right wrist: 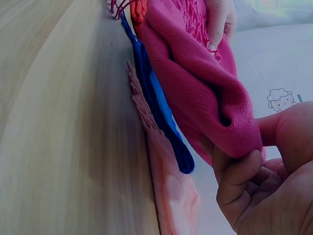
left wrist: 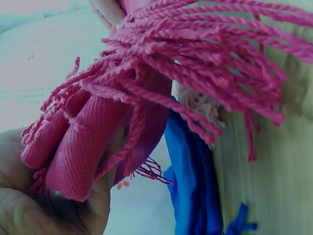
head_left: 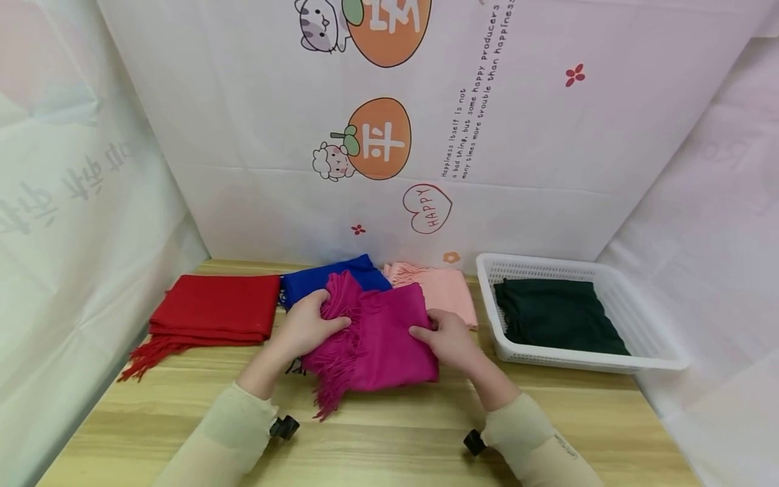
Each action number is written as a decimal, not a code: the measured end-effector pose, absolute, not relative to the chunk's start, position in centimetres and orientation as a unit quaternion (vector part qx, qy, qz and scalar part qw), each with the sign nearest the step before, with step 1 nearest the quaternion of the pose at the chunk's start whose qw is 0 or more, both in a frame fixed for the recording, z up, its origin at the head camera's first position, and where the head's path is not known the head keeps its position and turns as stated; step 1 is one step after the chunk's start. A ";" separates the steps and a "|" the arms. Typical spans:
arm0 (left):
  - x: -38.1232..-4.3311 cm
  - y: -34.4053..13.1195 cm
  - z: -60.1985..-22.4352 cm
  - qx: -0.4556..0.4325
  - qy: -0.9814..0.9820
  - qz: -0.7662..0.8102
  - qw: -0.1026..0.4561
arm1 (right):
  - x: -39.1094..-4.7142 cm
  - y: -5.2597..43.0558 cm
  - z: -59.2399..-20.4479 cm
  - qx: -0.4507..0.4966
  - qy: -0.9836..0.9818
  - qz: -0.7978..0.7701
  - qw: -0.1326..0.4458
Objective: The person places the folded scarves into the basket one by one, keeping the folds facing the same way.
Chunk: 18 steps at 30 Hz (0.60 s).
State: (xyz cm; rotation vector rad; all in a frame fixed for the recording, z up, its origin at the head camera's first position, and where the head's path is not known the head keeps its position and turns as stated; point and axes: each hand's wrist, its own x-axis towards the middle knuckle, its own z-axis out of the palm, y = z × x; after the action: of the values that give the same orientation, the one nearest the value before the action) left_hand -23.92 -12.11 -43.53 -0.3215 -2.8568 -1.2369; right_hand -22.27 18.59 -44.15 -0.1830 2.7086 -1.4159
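Observation:
Both hands hold up a magenta fringed scarf [head_left: 392, 338], folded into a loose bundle with its fringe hanging at the left. My left hand [head_left: 308, 325] grips the fringed end, thumb on top; in the left wrist view the folded layers of the scarf [left wrist: 85, 142] lie between thumb and fingers. On the opposite side my right hand [head_left: 449, 341] pinches the folded edge, and the right wrist view shows fingers and thumb closed on the scarf's corner [right wrist: 239, 132]. Behind the bundle, partly hidden by it, lie a folded blue scarf [head_left: 328, 277] and a folded pink scarf [head_left: 447, 291].
A folded red scarf [head_left: 216, 308] with fringe lies on the wooden table [head_left: 377, 439] at the left. At the right stands a white plastic basket [head_left: 654, 338] holding a folded dark green scarf [head_left: 556, 318]. Printed white sheeting [head_left: 517, 135] walls the table at the back and sides.

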 end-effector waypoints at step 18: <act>-25.1 -8.2 -42.5 -0.131 -0.889 -0.438 -0.010 | -22.0 23.4 -43.0 -0.041 0.897 -0.440 0.027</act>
State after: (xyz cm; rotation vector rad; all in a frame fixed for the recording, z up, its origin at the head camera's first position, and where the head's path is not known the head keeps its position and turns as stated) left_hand -25.06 -8.21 -42.47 -0.4153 -2.8114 -1.3867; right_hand -21.96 23.42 -43.02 -0.1279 2.7691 -1.3589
